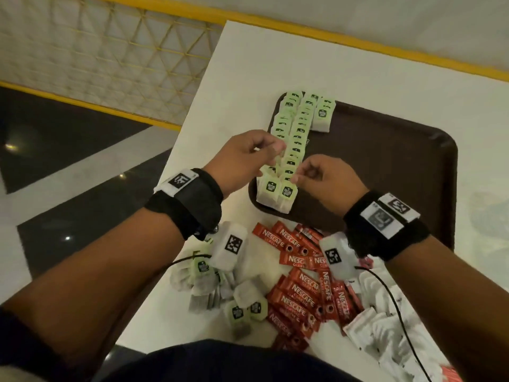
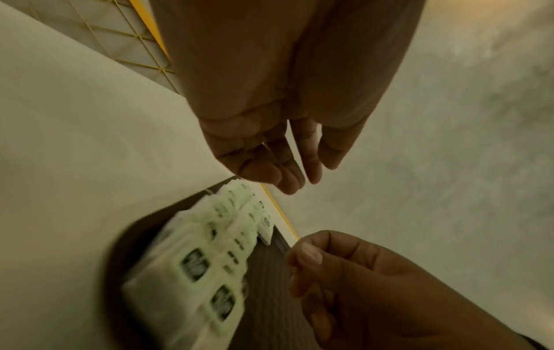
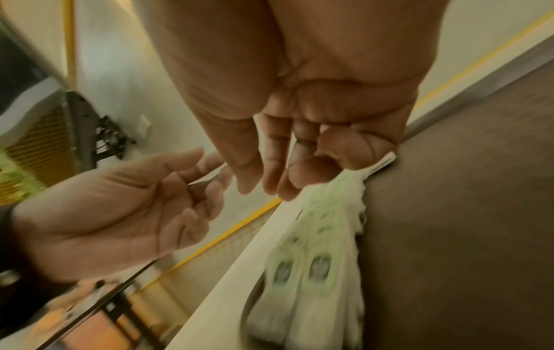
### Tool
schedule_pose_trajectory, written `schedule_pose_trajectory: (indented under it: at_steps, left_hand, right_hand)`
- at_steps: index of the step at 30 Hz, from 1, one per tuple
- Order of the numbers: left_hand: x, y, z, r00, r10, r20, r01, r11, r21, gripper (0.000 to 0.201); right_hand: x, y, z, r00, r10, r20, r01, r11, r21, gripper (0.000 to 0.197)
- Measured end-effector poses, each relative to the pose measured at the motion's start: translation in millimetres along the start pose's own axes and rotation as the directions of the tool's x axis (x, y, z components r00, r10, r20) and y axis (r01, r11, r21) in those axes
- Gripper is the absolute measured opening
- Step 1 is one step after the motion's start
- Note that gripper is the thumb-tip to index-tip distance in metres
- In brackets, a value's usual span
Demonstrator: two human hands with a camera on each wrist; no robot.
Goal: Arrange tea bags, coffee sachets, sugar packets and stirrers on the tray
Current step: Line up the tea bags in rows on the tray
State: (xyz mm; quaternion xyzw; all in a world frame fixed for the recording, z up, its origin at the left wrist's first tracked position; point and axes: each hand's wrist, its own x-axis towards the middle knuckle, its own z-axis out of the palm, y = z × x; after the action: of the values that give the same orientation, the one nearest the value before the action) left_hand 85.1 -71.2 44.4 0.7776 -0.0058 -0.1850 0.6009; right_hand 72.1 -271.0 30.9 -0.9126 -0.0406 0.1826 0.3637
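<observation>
A dark brown tray (image 1: 385, 175) lies on the white table. Rows of green-tagged tea bags (image 1: 296, 133) run along its left side, blurred in the wrist views (image 2: 210, 260) (image 3: 315, 260). My left hand (image 1: 259, 153) hovers over the rows' near half with relaxed, loosely bent fingers (image 2: 288, 175), holding nothing. My right hand (image 1: 305, 172) hovers just right of the nearest bags with fingers loosely curled (image 3: 263, 187); nothing shows between them. Loose tea bags (image 1: 242, 299), red coffee sachets (image 1: 303, 285) and white sugar packets (image 1: 385, 326) lie piled near me. No stirrers are in view.
The table's left edge (image 1: 198, 106) runs close beside the tray, with dark and white floor below. A yellow-framed mesh barrier (image 1: 110, 51) stands at the far left. Most of the tray's right part is bare. Thin black cables (image 1: 396, 307) trail from my wrists over the piles.
</observation>
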Motion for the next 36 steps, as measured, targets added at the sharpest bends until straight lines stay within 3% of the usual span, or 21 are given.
schedule_pose_trajectory:
  at_steps: [4,7,11,17,22,28,33,36]
  left_hand:
    - [-54,-30,-15,0.996,-0.082,0.022,0.078,0.985,0.152,0.012]
    - [-88,-52,-28,0.992,-0.123,0.023,0.109,0.943,0.313,0.012]
    - [-122,-72,-40,0.982,-0.191,-0.007,0.167,0.839,0.518,0.018]
    - [-150,-88,-43,0.925,-0.363,-0.116,0.324,0.588,0.741,0.067]
    - [-158,-97,-33,0.878,-0.440,-0.190,0.404,0.467,0.787,0.080]
    - [-159,-103,-29,0.865,-0.469,-0.180,0.446,0.552,0.704,0.066]
    - [-158,-107,-29,0.871,-0.470,-0.145,0.443,0.621,0.646,0.055]
    - [-155,-108,-29,0.872,-0.469,-0.140,0.441,0.630,0.639,0.056]
  right_hand:
    - [-43,-18,46,0.961,-0.067,0.268,0.089,0.993,-0.072,0.013]
    - [-59,-29,76,0.922,-0.107,0.372,0.181,0.969,-0.170,0.018]
    - [-65,-43,102,0.901,-0.138,0.412,0.258,0.932,-0.254,0.029]
    - [-73,-57,130,0.910,-0.054,0.412,0.230,0.892,-0.390,0.058]
    - [-81,-62,141,0.924,0.003,0.383,0.190,0.863,-0.468,0.062]
    - [-81,-58,147,0.934,0.051,0.353,0.114,0.896,-0.430,0.058]
    - [-79,-55,147,0.920,0.084,0.383,0.034,0.956,-0.290,0.027]
    - [-78,-54,146,0.917,0.078,0.392,0.028,0.966,-0.256,0.019]
